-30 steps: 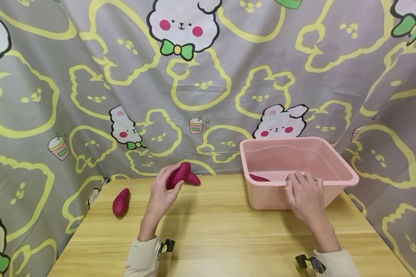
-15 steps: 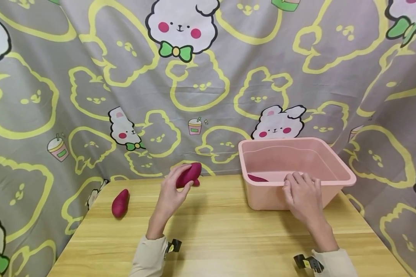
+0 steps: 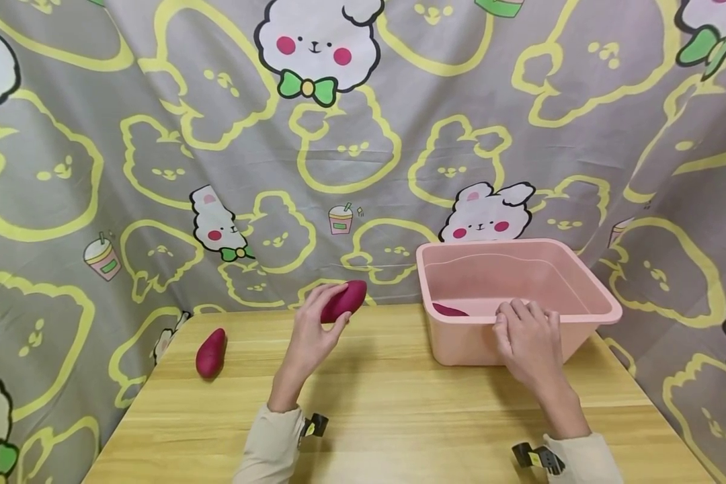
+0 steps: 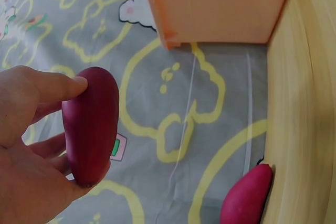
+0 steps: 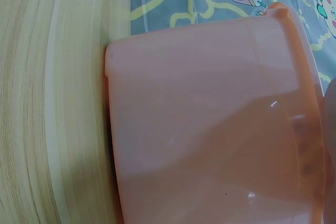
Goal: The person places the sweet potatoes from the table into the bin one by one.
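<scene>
Left grip (image 3: 313, 331) holding a magenta root (image 3: 346, 300) above the worktop (image 3: 387, 403), right grip (image 3: 529, 343) on the pink tub (image 3: 466, 343) at root's 3 o'clock; looks part-done: second root (image 3: 450, 310) inside, at least one loose root (image 3: 210, 354) left, 8 o'clock.

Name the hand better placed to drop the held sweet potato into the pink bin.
The left, most likely: its grip holds that sweet potato above the table, while the right grip clasps the pink bin by its near rim.
</scene>
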A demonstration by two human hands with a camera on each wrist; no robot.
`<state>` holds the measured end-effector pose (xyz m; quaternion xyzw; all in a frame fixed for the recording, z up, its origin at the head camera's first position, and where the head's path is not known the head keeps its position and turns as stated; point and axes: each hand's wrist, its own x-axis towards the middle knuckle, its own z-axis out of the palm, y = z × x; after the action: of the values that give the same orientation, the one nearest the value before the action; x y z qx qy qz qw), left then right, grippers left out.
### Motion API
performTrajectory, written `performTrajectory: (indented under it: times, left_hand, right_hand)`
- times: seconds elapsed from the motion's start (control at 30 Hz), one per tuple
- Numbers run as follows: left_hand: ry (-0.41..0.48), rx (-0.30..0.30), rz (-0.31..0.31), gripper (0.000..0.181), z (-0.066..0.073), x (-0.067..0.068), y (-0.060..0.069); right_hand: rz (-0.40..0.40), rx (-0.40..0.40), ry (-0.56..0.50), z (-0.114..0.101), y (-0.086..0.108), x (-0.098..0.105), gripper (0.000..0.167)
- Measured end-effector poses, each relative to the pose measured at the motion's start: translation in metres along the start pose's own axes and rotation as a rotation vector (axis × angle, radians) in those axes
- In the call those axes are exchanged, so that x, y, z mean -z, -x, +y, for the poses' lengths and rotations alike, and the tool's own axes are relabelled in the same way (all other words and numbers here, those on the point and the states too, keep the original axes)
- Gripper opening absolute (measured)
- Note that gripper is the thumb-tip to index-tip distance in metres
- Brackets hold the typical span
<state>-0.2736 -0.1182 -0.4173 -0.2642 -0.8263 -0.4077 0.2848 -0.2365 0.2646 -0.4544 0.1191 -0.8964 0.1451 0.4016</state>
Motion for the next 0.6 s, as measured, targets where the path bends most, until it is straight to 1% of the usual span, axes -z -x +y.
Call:
performTrajectory:
  times: [0.17,0.4,0.6]
  left_hand:
    - [0.007,-0.005,0.005,0.045,0.005,-0.004,-0.003]
    - [0.009,-0.025,-0.012,0.045,0.010,-0.012,-0.007]
    - [-0.004,-0.021,-0.018,0.045,0.016,-0.016,-0.009]
  right_hand:
    - [0.001,0.000,-0.003,0.000,0.000,0.000,0.027]
    - [0.001,-0.004,-0.006,0.000,0.001,0.001,0.026]
    - [0.004,0.002,-0.007,0.000,0.000,0.000,0.027]
